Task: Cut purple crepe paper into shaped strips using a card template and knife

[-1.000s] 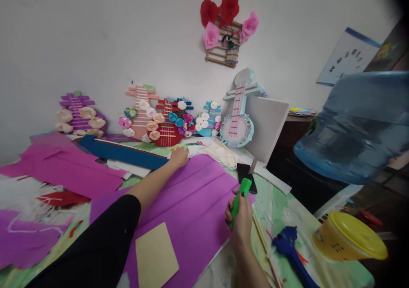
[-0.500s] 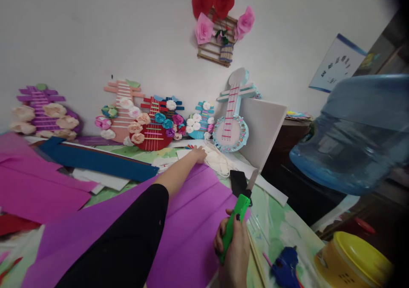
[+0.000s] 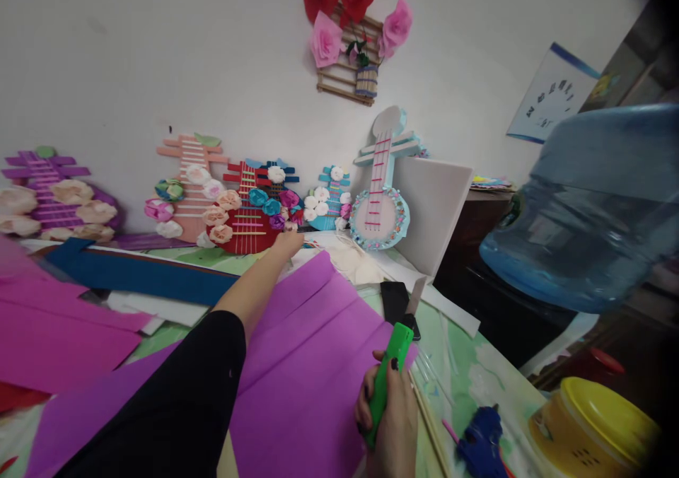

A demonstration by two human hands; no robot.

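In my right hand (image 3: 390, 411) is a green utility knife (image 3: 391, 361), its blade out and pointing up and away. My fingers are wrapped round its handle. My left arm stretches across a large purple sheet of paper (image 3: 302, 372). At the back of the table, my left hand (image 3: 291, 242) is beside the red lute-shaped craft piece (image 3: 249, 216); its fingers are too small and hidden to make out. Beyond the knife blade lies a black phone-like slab (image 3: 394, 301). White cord (image 3: 358, 262) lies just past the purple sheet.
Several decorated instrument shapes lean on the wall, among them a light-blue one (image 3: 379, 209) before a white board (image 3: 432, 209). Left lie a dark blue strip (image 3: 143, 273) and pink sheets (image 3: 58, 329). Right are a blue glue gun (image 3: 482, 439), yellow-lidded tub (image 3: 594, 428) and water bottle (image 3: 578, 209).
My left hand has moved left, away from the cord, and the purple sheet's far edge now shows uncovered. My right hand keeps its hold on the knife. The view has shifted slightly.
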